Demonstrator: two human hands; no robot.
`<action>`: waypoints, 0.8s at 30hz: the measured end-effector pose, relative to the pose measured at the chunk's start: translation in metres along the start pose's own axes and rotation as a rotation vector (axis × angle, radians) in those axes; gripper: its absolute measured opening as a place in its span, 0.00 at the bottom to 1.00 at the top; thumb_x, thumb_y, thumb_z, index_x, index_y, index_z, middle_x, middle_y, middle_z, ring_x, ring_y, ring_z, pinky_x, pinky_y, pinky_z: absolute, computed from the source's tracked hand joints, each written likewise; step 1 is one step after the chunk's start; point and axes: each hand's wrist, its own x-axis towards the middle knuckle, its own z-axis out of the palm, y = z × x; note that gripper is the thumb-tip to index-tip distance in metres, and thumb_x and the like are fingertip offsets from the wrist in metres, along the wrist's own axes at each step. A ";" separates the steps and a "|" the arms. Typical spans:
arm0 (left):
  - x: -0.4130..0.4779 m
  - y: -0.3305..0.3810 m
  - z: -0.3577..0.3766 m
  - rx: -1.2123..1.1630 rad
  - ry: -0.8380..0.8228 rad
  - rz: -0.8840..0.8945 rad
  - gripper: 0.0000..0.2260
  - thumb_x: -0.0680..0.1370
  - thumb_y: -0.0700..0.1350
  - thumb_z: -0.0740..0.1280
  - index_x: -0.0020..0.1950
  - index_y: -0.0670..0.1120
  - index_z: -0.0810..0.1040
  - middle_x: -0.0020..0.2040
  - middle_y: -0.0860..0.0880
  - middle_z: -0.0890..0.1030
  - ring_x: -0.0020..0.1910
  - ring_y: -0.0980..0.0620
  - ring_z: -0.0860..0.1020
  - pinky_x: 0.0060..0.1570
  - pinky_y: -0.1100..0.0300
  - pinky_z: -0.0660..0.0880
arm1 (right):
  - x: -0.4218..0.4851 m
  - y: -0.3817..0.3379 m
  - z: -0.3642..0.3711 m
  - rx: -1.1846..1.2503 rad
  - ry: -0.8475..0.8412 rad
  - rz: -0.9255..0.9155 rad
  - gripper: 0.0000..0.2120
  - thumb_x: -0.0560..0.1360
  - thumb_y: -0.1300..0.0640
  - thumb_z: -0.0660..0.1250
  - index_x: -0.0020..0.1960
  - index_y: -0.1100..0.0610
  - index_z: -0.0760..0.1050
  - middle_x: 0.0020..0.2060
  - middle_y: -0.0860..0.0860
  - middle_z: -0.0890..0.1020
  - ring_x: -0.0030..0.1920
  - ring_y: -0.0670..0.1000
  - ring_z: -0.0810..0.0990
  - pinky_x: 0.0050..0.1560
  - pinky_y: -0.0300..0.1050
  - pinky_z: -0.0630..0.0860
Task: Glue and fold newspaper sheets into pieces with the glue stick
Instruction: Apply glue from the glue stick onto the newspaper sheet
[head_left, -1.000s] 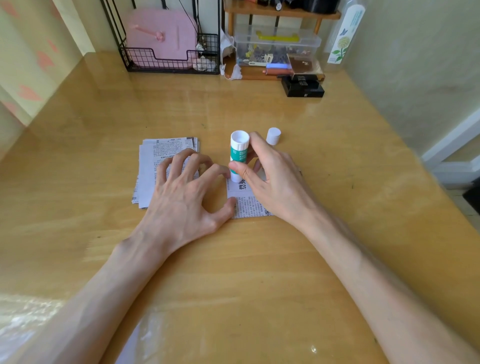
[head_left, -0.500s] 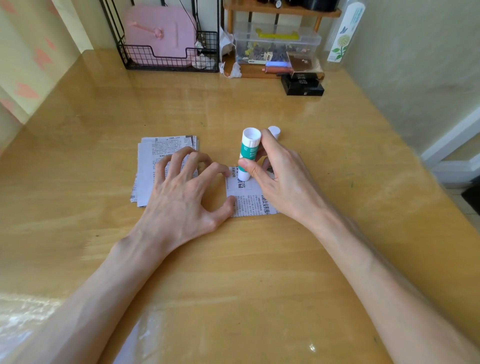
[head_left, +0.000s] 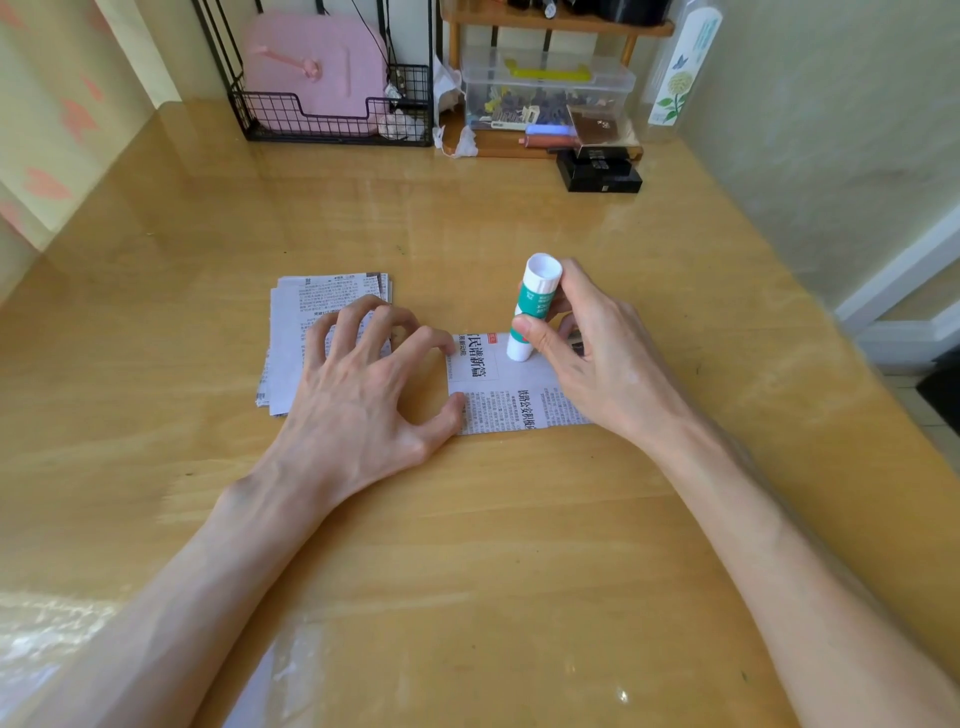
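Observation:
A single newspaper sheet (head_left: 498, 400) lies flat on the wooden table (head_left: 467, 545). My right hand (head_left: 597, 358) grips a white and green glue stick (head_left: 535, 306), its lower end pressed on the sheet's far edge and its body tilted. My left hand (head_left: 363, 395) is spread, fingertips and thumb pinning the sheet's left edge. A stack of cut newspaper pieces (head_left: 311, 322) sits to the left, partly under my left fingers. The glue stick's cap is hidden behind my right hand.
At the back stand a black wire rack (head_left: 332, 124) with a pink item, a wooden shelf with a clear plastic box (head_left: 545, 88), and a black box (head_left: 597, 174). A wall runs along the right; the table edge drops off at right.
My right hand has slid the glue stick to the right along the sheet's far edge, covering the white cap. More of the sheet's print shows. My left hand has stayed put.

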 end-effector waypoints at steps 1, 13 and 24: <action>0.000 0.000 0.000 0.000 -0.002 0.000 0.21 0.75 0.66 0.63 0.64 0.59 0.78 0.62 0.53 0.74 0.73 0.44 0.67 0.73 0.43 0.60 | -0.001 0.001 -0.001 -0.004 0.001 -0.002 0.11 0.84 0.54 0.67 0.59 0.59 0.70 0.45 0.47 0.82 0.39 0.51 0.78 0.37 0.35 0.70; 0.000 0.000 0.000 -0.015 -0.003 0.002 0.20 0.75 0.66 0.63 0.64 0.60 0.77 0.63 0.54 0.74 0.74 0.44 0.66 0.74 0.45 0.60 | -0.005 0.011 -0.016 -0.021 -0.001 0.048 0.12 0.84 0.53 0.67 0.63 0.59 0.72 0.45 0.46 0.83 0.39 0.48 0.82 0.43 0.51 0.80; 0.000 0.000 -0.001 -0.013 -0.008 0.005 0.20 0.75 0.66 0.64 0.63 0.60 0.77 0.62 0.54 0.74 0.74 0.44 0.66 0.73 0.45 0.59 | -0.007 0.025 -0.035 -0.129 0.043 0.100 0.10 0.84 0.52 0.67 0.57 0.56 0.71 0.46 0.45 0.82 0.42 0.49 0.80 0.42 0.45 0.74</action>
